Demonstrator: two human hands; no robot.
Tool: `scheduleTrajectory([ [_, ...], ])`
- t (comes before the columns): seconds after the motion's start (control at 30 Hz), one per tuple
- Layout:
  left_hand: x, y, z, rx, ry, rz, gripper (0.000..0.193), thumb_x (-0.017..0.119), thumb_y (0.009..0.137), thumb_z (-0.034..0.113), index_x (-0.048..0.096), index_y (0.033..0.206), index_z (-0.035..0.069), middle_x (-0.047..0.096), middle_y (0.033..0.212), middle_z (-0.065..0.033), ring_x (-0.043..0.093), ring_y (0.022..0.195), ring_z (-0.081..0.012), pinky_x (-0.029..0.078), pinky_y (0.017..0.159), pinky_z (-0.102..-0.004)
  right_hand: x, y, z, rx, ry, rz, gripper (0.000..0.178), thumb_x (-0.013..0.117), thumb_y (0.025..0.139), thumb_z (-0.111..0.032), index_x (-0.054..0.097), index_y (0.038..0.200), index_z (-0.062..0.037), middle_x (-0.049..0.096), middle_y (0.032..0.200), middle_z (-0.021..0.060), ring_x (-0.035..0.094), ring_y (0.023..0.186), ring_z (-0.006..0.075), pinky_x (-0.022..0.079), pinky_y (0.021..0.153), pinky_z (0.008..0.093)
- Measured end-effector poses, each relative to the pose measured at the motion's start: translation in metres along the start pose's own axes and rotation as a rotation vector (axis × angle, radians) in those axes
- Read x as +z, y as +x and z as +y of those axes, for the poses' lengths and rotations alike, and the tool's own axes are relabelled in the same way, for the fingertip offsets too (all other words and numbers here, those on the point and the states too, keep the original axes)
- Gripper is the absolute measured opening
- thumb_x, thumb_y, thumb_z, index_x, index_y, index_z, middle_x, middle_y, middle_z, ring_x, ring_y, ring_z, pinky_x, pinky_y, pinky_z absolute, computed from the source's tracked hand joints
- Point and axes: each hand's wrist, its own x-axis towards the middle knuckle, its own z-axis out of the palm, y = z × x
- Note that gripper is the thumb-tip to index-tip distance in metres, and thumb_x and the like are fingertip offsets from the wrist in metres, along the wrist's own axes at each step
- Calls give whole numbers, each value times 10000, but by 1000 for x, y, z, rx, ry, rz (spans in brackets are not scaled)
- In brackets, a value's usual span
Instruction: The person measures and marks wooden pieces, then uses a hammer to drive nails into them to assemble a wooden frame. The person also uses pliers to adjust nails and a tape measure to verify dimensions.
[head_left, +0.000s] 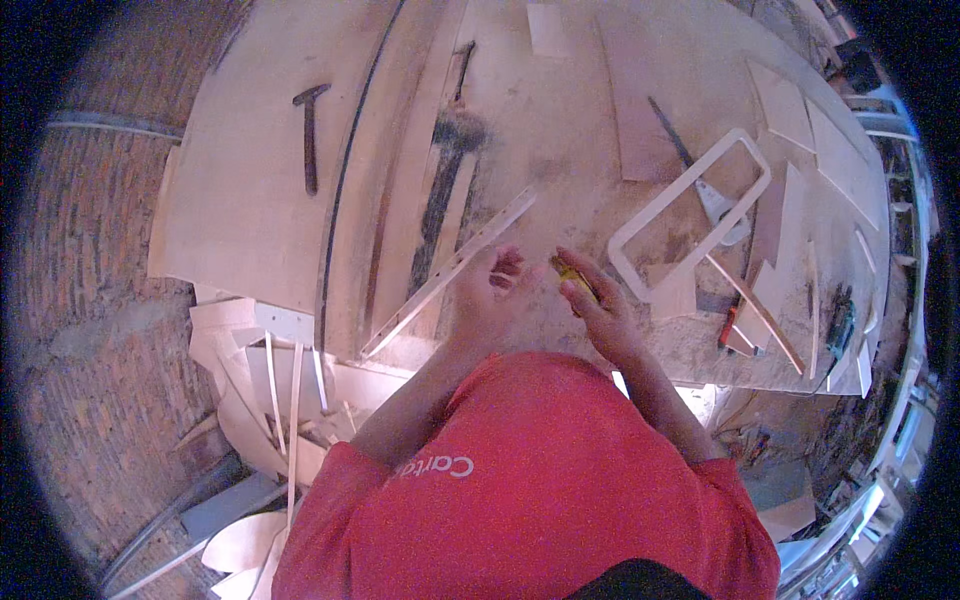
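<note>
My right hand (604, 315) is closed round a small yellow tool (574, 278), whose kind is mostly hidden by the fingers. Close beside it, my left hand (485, 290) has its fingers curled in; whatever they hold, if anything, cannot be made out. A narrow pale wooden strip (445, 276) with dark spots along it lies slantwise on the work table (560, 215), just left of my left hand. To the right of my right hand rests a pale rounded rectangular frame (628, 268), and a handsaw (716, 205) lies partly under it.
A hammer (310, 140) lies at the far left of the table. Long boards (345, 250) run away from me, with a dark tool (455, 140) on them. At right are a thin wood strip (765, 318), a red-and-black tool (728, 328) and offcuts. Scraps (265, 375) sit below left.
</note>
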Motion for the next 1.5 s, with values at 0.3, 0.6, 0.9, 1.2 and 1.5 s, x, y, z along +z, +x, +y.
scheduleTrajectory([
  [0.3, -3, -15, -34, -343, -424, -229, 189, 682, 953, 92, 695, 1109, -14, 722, 1028, -100, 706, 914, -178, 609, 778, -303, 28, -3, -19, -315, -405, -207, 494, 632, 956, -142, 520, 1424, -33, 606, 1340, 212, 582, 1255, 350, 434, 1079, 420],
  [0.6, -8, -8, -13, -189, -200, 3, 96, 728, 922, 107, 721, 922, 12, 701, 806, -27, 641, 704, -97, 525, 621, -252, 15, -18, -14, -188, -443, -3, 478, 652, 934, -223, 574, 1379, -66, 619, 1274, 203, 598, 1192, 375, 468, 994, 430],
  [0.9, -21, 23, 15, 105, 47, -57, 251, 825, 834, 231, 727, 940, 25, 649, 770, -17, 604, 693, -119, 499, 637, -292, -11, -38, 40, 129, -486, 277, 291, 641, 950, -223, 701, 1110, 12, 724, 971, 189, 691, 942, 291, 513, 859, 403],
  [1.2, -35, 93, -46, 180, 1001, -115, 578, 790, 797, 404, 626, 1216, 42, 674, 1037, -199, 690, 941, -403, 571, 797, -511, -49, -76, 88, 57, -323, 589, 305, 640, 979, -212, 706, 1131, 44, 713, 935, 65, 627, 891, 137, 500, 805, 298],
  [1.5, -26, 53, -49, 272, 894, -344, 338, 649, 860, 174, 634, 1174, 50, 695, 900, -252, 700, 893, -410, 554, 797, -527, -98, -83, 69, 98, -593, 630, 334, 663, 973, -322, 740, 1068, -11, 720, 899, 115, 664, 830, 210, 513, 752, 347],
])
